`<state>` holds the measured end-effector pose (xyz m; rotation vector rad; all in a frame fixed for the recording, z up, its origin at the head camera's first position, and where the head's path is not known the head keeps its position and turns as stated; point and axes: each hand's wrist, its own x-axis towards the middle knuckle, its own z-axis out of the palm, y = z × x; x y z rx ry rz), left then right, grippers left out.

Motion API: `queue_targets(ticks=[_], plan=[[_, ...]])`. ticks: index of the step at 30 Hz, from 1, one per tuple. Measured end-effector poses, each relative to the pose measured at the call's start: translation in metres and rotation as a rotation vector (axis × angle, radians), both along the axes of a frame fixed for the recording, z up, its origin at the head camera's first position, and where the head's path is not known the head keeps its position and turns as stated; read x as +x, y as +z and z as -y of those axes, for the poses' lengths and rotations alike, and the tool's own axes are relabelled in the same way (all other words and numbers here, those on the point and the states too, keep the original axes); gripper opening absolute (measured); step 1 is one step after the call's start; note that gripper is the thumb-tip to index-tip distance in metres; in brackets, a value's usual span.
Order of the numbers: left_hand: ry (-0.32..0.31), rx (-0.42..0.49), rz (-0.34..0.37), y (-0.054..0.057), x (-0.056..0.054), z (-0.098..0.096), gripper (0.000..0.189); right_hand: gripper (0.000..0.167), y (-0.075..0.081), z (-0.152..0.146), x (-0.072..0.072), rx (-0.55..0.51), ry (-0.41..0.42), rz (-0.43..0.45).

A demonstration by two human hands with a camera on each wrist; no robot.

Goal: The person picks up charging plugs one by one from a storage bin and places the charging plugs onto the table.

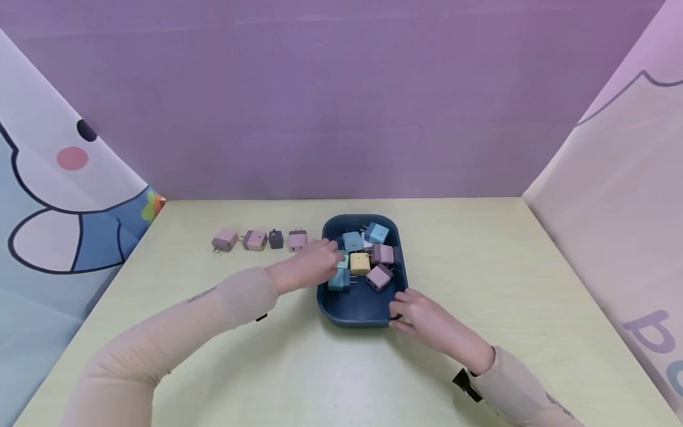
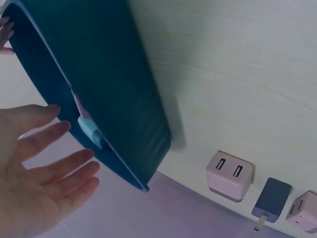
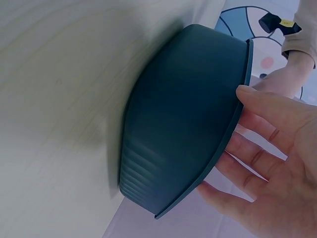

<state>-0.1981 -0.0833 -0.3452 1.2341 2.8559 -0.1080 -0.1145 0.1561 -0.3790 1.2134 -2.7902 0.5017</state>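
A dark blue plastic bin (image 1: 357,305) holds several plug chargers, among them a yellow charger (image 1: 360,264), blue chargers (image 1: 377,233) and pink chargers (image 1: 379,277). Over its left rim reaches my left hand (image 1: 312,264), close to a blue charger (image 1: 337,280) inside. The left wrist view shows this hand's (image 2: 44,178) fingers spread and loosely bent, with nothing between them. My right hand (image 1: 424,317) holds the bin's near right corner. In the right wrist view its thumb lies on the rim and the fingers go behind the bin wall (image 3: 183,114).
Left of the bin, a row stands on the pale wooden table (image 1: 480,255): a pink charger (image 1: 225,240), another pink charger (image 1: 255,240), a small dark charger (image 1: 275,239) and a pink charger (image 1: 297,240) nearest the bin. A purple cloth wall (image 1: 341,107) closes off the back.
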Motion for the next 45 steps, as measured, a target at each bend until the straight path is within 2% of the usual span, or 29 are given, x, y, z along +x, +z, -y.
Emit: queue_targets(ticks=[10,24,30,37,45], plan=[[-0.042,-0.090,0.057,-0.004,-0.001,-0.008,0.027,0.010,0.000,0.000,0.000,-0.001,-0.003,-0.004],[-0.004,-0.037,0.276,-0.013,-0.008,-0.016,0.028,0.010,-0.001,0.000,-0.001,-0.004,0.002,0.004],[0.013,-0.034,0.310,-0.022,-0.012,-0.018,0.028,0.009,-0.001,0.000,0.000,-0.001,-0.005,0.012],[0.000,-0.037,0.293,-0.030,-0.014,-0.022,0.030,0.009,-0.001,-0.001,0.000,-0.006,-0.006,0.012],[0.003,-0.045,0.408,-0.037,-0.013,-0.027,0.027,0.009,0.000,-0.001,0.000,-0.018,0.002,0.003]])
